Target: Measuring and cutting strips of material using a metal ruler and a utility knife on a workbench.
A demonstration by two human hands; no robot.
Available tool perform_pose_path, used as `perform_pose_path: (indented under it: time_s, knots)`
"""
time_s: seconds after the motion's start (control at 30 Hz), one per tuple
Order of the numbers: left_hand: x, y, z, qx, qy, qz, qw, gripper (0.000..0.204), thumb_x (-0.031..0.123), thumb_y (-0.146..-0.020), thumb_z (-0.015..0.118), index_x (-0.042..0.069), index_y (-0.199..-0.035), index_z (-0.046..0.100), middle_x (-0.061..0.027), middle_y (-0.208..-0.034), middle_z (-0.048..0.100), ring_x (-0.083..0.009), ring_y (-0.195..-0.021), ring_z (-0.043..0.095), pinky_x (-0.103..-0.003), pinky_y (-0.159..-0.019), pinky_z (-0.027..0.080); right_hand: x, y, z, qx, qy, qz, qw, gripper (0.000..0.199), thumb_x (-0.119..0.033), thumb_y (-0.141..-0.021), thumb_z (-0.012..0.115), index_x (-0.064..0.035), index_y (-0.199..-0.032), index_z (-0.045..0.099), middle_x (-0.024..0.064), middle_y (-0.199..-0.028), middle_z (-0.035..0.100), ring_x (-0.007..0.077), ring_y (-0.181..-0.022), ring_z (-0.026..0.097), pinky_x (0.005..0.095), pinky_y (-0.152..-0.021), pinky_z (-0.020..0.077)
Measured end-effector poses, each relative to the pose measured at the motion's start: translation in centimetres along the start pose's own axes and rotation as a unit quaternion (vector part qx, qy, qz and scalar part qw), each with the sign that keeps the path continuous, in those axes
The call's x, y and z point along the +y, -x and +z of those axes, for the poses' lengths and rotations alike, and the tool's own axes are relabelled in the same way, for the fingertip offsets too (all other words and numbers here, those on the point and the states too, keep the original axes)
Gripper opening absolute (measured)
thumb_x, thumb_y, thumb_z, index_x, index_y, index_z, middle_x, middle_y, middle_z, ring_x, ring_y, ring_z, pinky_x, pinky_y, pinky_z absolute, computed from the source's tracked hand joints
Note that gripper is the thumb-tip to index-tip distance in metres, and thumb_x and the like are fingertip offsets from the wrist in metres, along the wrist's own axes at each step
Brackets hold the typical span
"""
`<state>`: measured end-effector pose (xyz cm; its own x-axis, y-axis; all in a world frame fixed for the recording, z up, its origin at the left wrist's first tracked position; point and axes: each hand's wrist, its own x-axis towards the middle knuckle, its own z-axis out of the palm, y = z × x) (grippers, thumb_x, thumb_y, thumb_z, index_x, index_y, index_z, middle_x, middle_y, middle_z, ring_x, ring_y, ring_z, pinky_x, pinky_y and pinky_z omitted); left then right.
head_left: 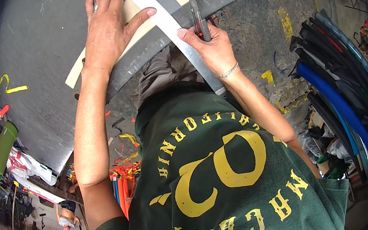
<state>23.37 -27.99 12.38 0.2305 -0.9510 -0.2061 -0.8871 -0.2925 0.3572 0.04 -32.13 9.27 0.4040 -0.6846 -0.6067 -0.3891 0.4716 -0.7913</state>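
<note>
1. Left hand lies flat, fingers spread, pressing the metal ruler onto the pale board on the grey tabletop.
2. Right hand has its grip clenched around a utility knife, blade pointing away, right beside the ruler's edge.
3. The ruler runs slantwise over the tabletop's rim toward the person's green shirt.
4. Rolled blue and black material lies well apart, on the right.

A bunch of long rolls, black and blue, lies on the floor at the right. A green tube rests at the left near yellow scribbles painted on a grey sheet. Orange strips sit lower down. Another person stands far off.
</note>
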Motion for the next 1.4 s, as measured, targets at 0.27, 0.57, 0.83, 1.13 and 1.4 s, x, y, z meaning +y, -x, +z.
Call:
perform_pose_path:
  time_s: [0.27, 0.57, 0.83, 1.13, 1.4]
  knots:
    - [0.5, -0.1, -0.2, -0.010, -0.010, -0.003, 1.000, 0.098, 0.054, -0.089, 0.072, -0.004, -0.158, 0.032, -0.0263, -0.164, 0.030, -0.0412, -0.156, 0.022, -0.059, -0.127, 0.014, 0.0, 0.0, -0.2, 0.004, -0.004, -0.025, 1.000, 0.026, -0.028, -0.092, 0.082, -0.0036, -0.088, 0.073, -0.0040, -0.072, 0.065, 0.0036, -0.067, 0.054, 0.0236, -0.062, 0.0455]
    - [2.6, -0.9, -2.4, -0.063, -0.048, -0.003, 0.997, 0.097, 0.046, -0.090, 0.073, -0.015, -0.153, 0.031, -0.0332, -0.161, 0.030, -0.0437, -0.154, 0.025, -0.051, -0.126, 0.025, -1.8, 0.3, -2.1, 0.021, 0.165, -0.058, 0.984, 0.031, -0.029, -0.088, 0.084, -0.0019, -0.094, 0.070, 0.0015, -0.076, 0.067, 0.0101, -0.072, 0.061, 0.0280, -0.070, 0.0511]
    - [1.9, -1.4, -0.4, 0.027, -0.137, 0.099, 0.985, 0.105, 0.062, -0.088, 0.069, -0.017, -0.149, 0.036, -0.0322, -0.158, 0.037, -0.0410, -0.150, 0.035, -0.049, -0.122, 0.033, -3.3, 1.3, -4.1, 0.073, 0.284, -0.319, 0.901, 0.052, -0.010, -0.100, 0.063, -0.0020, -0.149, 0.047, 0.0201, -0.122, 0.066, 0.0311, -0.100, 0.070, 0.0410, -0.092, 0.0542]
    - [6.9, -3.3, -4.1, -0.196, -0.155, -0.021, 0.968, 0.105, 0.043, -0.087, 0.077, -0.023, -0.150, 0.026, -0.0397, -0.160, 0.026, -0.0483, -0.153, 0.025, -0.050, -0.126, 0.025, -5.2, 2.1, -1.4, 0.035, 0.327, -0.283, 0.901, 0.060, -0.005, -0.098, 0.057, -0.0171, -0.156, 0.043, 0.0167, -0.121, 0.064, 0.0360, -0.096, 0.067, 0.0438, -0.086, 0.0569]
    - [6.8, -3.0, -4.2, -0.196, -0.162, -0.025, 0.967, 0.105, 0.044, -0.087, 0.077, -0.022, -0.150, 0.026, -0.0391, -0.160, 0.026, -0.0481, -0.153, 0.025, -0.051, -0.126, 0.025, -5.7, 1.2, -0.4, -0.010, 0.396, -0.243, 0.885, 0.060, -0.005, -0.098, 0.054, -0.0190, -0.155, 0.043, 0.0166, -0.116, 0.061, 0.0403, -0.097, 0.067, 0.0490, -0.083, 0.0582]
